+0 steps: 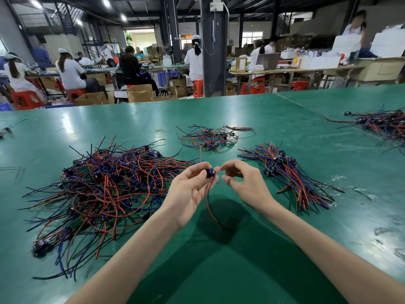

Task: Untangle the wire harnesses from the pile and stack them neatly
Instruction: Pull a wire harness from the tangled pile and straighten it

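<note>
We see one wire harness [206, 199] pinched at its blue connector [210, 172] by the left hand [188, 191], above the green bench [219, 270], its wires hanging down. The right hand [244, 183] is just beside, fingers curled; we cannot tell if it grips anything. The tangled pile [105, 185] lies left, the stack [287, 172] right.

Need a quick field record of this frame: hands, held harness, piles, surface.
left hand: pinches one harness
held harness: blue-black end in the left fingers, wires hanging down
right hand: fingers curled beside the held harness; grip unclear
tangled pile: left of the hands
stacked bundle: right of the hands, wires roughly aligned
small loose pile: beyond the hands
table: green
</note>
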Tool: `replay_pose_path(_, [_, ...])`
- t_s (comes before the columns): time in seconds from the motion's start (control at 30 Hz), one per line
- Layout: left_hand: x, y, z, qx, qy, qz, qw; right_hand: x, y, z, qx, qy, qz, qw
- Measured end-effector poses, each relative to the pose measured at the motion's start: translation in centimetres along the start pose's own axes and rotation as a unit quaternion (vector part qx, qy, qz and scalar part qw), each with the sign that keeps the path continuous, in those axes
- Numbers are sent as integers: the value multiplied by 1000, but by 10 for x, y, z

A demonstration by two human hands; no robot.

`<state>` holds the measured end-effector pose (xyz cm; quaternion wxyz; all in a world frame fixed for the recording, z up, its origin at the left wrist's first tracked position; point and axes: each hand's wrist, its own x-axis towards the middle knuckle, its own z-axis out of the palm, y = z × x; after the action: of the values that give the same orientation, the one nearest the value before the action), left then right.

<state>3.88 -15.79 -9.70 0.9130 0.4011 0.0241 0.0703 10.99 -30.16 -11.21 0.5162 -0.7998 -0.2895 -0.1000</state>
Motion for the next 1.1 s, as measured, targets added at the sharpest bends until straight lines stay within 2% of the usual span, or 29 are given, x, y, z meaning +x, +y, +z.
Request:
replay_pose_path(0.07, [1,-8,-3,118,20,53,991,0,-4,4,88,-32,77,993])
replay_pose_path(0.1, [1,-11,-5,176,30,78,981,0,-7,6,170,-50,131,975])
replay_pose_path(0.17, [0,-13,-7,271,44,116,954,-2,-14,10,336,-105,230,907])
replay_pose_path(0.23, [0,-12,-9,317,52,133,938,-4,-18,12,412,-162,272,854])
replay_pose_path(0.43, [3,-11,-15,310,71,137,938,-7,-18,16,425,-156,304,838])
replay_pose_path(0.6, [4,-8,-18,338,69,162,925,-5,-18,16,388,-186,282,857])
replay_pose_path(0.67, [4,-7,-18,343,64,172,921,-5,-19,16,414,-195,292,840])
replay_pose_path(0.83, [5,-8,-20,384,55,205,899,-6,-17,12,510,-223,322,765])
replay_pose_path(0.9, [5,-6,-20,411,52,230,881,-5,-16,10,501,-216,316,776])
replay_pose_path(1.0, [6,-3,-22,436,50,246,864,-3,-14,10,412,-214,273,843])
replay_pose_path(1.1, [6,0,-24,421,48,233,875,-3,-14,9,300,-219,203,906])
